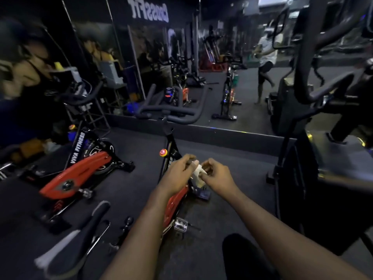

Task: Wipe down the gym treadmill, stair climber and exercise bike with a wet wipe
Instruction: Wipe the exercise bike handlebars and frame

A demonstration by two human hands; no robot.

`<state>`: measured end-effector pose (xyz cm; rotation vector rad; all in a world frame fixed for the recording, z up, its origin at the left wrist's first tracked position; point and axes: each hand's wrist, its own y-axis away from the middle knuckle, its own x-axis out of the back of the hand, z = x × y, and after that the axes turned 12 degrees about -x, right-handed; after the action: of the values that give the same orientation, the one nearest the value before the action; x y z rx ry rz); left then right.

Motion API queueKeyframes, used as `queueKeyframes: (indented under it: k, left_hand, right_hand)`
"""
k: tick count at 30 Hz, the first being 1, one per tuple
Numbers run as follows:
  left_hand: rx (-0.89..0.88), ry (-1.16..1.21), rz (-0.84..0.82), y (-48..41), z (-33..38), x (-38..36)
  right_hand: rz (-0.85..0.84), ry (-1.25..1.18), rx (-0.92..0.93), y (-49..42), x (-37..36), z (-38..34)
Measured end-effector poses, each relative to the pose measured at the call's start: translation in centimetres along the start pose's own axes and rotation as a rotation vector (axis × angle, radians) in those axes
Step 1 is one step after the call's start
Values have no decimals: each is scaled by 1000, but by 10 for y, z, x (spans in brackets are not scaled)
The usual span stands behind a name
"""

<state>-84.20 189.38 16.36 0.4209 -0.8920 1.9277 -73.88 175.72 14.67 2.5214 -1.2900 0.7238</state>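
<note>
Left hand [176,175]: fingers are curling, pinching the wet wipe [197,174].
Right hand [219,177]: fingers are pinching the same wipe's right side.
Exercise bike [174,203]: is standing below both hands.

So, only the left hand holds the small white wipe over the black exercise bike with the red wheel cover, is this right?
Not only the left. The head view shows the left hand and the right hand both pinching the small white wipe, over the black exercise bike with the red wheel cover.
</note>
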Motion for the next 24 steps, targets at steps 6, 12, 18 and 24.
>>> queueKeyframes:
  k: [6,12,18,24]
  left_hand:
    - [20,-30,1,-16,-12,33]
    - [9,-203,-65,-53,-54,38]
    - [66,-198,-15,-136,-110,38]
    - [65,-134,44,-212,-150,30]
  right_hand:
    - [-17,-88,68,-27,-20,-18]
    - [-41,-121,75,-88,-32,-13]
    - [-96,-235,49,-190,-40,-2]
    - [-67,-243,95,-286,-33,2]
